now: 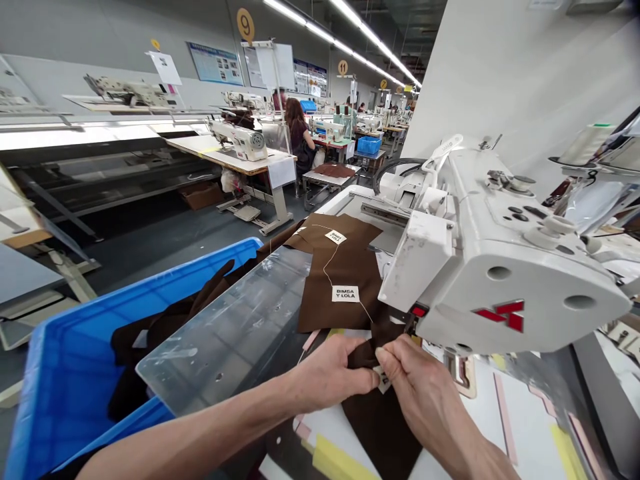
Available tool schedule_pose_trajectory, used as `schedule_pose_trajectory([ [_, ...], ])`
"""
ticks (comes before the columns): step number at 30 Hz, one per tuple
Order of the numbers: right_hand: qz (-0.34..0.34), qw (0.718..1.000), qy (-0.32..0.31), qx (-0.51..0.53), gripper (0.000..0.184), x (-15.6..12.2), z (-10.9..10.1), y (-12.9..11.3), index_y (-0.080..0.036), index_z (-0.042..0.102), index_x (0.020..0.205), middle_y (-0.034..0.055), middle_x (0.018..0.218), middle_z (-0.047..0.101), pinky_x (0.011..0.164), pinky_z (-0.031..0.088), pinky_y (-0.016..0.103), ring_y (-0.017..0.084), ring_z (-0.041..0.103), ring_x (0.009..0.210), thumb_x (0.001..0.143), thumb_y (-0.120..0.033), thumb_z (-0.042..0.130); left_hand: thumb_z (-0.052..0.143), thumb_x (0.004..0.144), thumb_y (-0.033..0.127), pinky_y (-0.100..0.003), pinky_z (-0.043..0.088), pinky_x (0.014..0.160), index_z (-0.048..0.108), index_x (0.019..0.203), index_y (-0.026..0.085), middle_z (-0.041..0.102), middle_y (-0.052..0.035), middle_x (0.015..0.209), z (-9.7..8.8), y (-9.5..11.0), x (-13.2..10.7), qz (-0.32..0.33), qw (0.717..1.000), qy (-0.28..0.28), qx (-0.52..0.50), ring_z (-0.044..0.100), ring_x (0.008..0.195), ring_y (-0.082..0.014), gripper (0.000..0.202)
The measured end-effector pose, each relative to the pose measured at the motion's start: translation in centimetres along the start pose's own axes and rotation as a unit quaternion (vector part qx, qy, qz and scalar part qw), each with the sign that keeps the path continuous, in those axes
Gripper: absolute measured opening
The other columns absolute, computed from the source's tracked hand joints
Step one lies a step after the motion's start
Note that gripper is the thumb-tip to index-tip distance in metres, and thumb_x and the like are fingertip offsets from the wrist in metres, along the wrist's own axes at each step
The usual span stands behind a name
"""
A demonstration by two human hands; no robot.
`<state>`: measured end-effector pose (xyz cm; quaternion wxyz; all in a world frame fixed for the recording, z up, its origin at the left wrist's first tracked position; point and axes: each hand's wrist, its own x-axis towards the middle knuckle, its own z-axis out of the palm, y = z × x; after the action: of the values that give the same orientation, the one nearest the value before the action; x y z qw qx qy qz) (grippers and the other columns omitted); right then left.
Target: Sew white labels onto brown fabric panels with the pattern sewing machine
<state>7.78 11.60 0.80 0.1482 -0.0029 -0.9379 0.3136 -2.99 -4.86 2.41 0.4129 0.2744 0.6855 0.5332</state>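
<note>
A brown fabric piece (383, 430) hangs from both of my hands in front of the sewing machine (500, 267). My left hand (333, 370) pinches its upper edge from the left. Close beside it, my right hand (415, 377) grips the same piece, thumb near a small white label (383, 380) that the fingers partly cover. Behind my hands lies another brown piece (320, 313) with a white label (345, 293) reading "BIMBA Y LOLA". Farther back is a third brown piece (360, 230) with a like label (335, 237). A pale thread (327, 270) runs between the pieces.
A blue crate (50, 373) with dark fabric (165, 327) stands at the left. A clear plastic sheet (220, 333) juts over it from the table. Yellow and pink tape strips mark the white work surface. Thread cones (585, 143) stand right; a seated person (299, 133) is farther off.
</note>
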Motion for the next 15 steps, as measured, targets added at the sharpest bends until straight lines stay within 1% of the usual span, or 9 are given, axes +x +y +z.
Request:
schedule_pose_trajectory([
  [3,0.055,0.990,-0.043,0.120,0.036,0.1,-1.0,-0.1,-0.025,0.060,0.089,-0.0011,0.083,0.059,0.064,0.047,0.028,0.015,0.060,0.069,0.113,-0.039,0.037,0.066,0.075,0.017,-0.026,0.021,0.052,0.044,0.069,0.020,0.035,0.0073,0.062,-0.1,0.6,0.0,0.006,1.000,-0.002,-0.003,0.030,0.060,-0.0107,0.024],
  [6,0.098,0.976,-0.076,0.177,0.026,0.1,-2.0,-0.3,-0.028,0.066,0.103,-0.0005,0.096,0.066,0.070,0.050,0.028,0.015,0.064,0.076,0.110,-0.040,0.044,0.067,0.076,0.018,-0.025,0.021,0.053,0.046,0.070,0.020,0.037,0.0065,0.064,-0.2,0.7,0.2,0.001,1.000,0.001,-0.007,0.030,0.062,-0.0113,0.022],
  [8,0.121,0.972,-0.086,0.182,0.021,0.1,-2.3,-0.4,-0.028,0.067,0.105,-0.0009,0.099,0.067,0.071,0.051,0.028,0.015,0.066,0.079,0.107,-0.039,0.049,0.067,0.075,0.019,-0.025,0.021,0.053,0.047,0.070,0.020,0.037,0.0063,0.064,-0.3,0.6,0.2,-0.004,1.000,0.000,-0.008,0.031,0.062,-0.0116,0.021],
  [10,0.135,0.971,-0.087,0.175,0.020,0.2,-2.4,-0.4,-0.029,0.069,0.105,-0.0017,0.096,0.068,0.070,0.051,0.028,0.015,0.067,0.080,0.106,-0.038,0.051,0.068,0.075,0.020,-0.026,0.021,0.053,0.047,0.070,0.020,0.036,0.0062,0.063,-0.3,0.6,0.2,-0.006,1.000,-0.001,-0.009,0.031,0.062,-0.0119,0.021],
  [12,0.139,0.973,-0.082,0.167,0.020,0.2,-2.4,-0.4,-0.029,0.070,0.105,-0.0023,0.093,0.069,0.069,0.051,0.028,0.016,0.067,0.078,0.105,-0.038,0.051,0.068,0.075,0.023,-0.025,0.022,0.053,0.048,0.071,0.020,0.036,0.0058,0.064,-0.4,0.6,0.2,-0.006,1.000,0.000,-0.010,0.031,0.063,-0.0125,0.021],
  [15,0.138,0.974,-0.075,0.165,0.022,0.2,-2.3,-0.4,-0.029,0.070,0.107,-0.0017,0.093,0.071,0.067,0.053,0.028,0.016,0.068,0.075,0.104,-0.038,0.051,0.068,0.077,0.029,-0.025,0.027,0.057,0.051,0.072,0.019,0.039,0.0042,0.069,-0.4,0.1,0.2,-0.003,1.000,0.005,-0.013,0.036,0.069,-0.0143,0.020],
])
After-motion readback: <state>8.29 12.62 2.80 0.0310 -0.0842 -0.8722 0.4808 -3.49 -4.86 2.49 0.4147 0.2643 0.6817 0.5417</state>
